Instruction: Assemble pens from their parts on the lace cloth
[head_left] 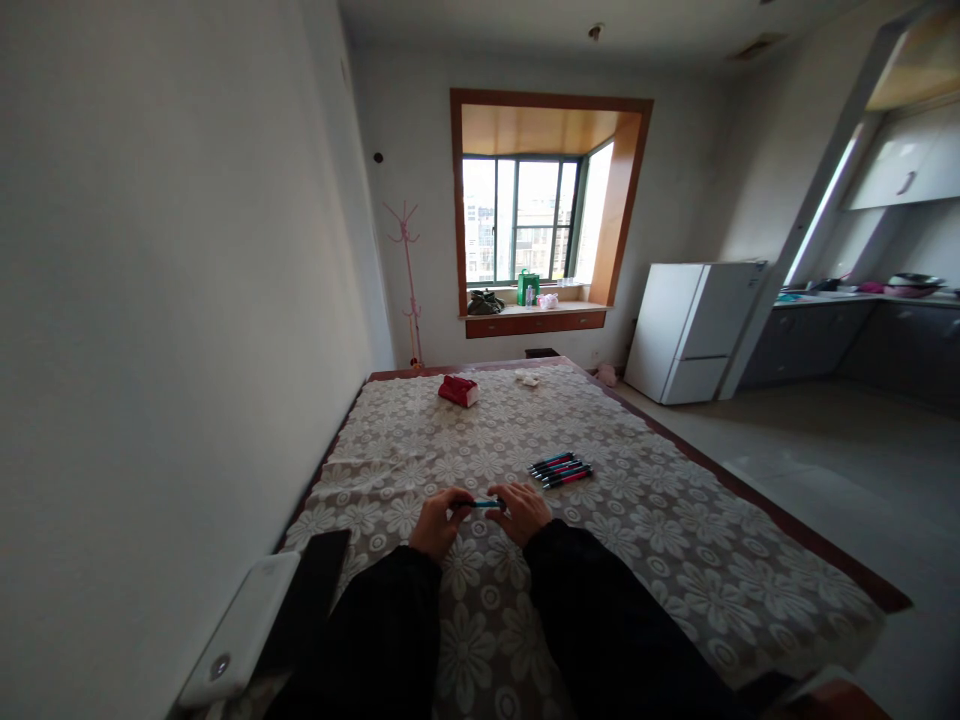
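Between my two hands, just above the tablecloth, lies a blue and black pen point(486, 504), held level. My left hand point(441, 522) pinches its left end, and my right hand point(523, 510) has its fingers closed around the right end. Fingers cover both tips of the pen. Just beyond my right hand, several pens point(561, 470) with black, blue and red barrels rest side by side in a row on the flowered tablecloth point(480, 580).
A red tissue pack point(458, 391) and a crumpled white piece point(527, 379) lie toward the table's far end. A white device point(244, 625) and a dark flat object point(311, 585) sit at the near left by the wall. A white fridge point(686, 330) stands beyond the right edge.
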